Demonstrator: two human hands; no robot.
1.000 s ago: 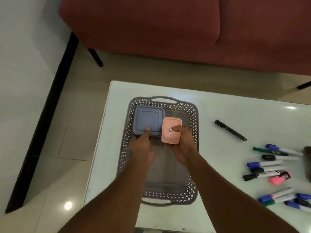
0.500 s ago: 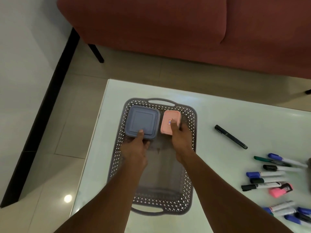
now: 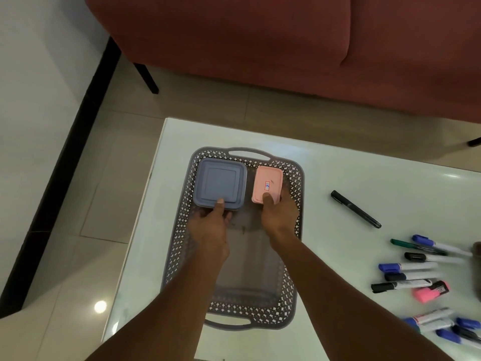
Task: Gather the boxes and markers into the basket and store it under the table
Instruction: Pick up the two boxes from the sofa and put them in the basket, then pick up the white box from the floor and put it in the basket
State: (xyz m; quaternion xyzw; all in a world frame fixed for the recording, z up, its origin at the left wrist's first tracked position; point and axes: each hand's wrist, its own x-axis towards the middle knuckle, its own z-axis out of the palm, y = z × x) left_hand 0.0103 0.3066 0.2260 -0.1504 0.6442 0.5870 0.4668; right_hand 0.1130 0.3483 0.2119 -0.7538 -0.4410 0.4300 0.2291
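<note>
My left hand grips the near edge of the blue box and my right hand grips the near end of the pink box; both boxes sit side by side at the far end of the basket, by the table's left edge. The markers lie scattered toward the right edge, well apart from the basket, most with long axes running left-right. My right hand is nearer them, so I judge it reaches next.

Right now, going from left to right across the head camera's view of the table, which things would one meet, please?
Blue box → pink box → lone black pen → cluster of markers at the right edge.
</note>
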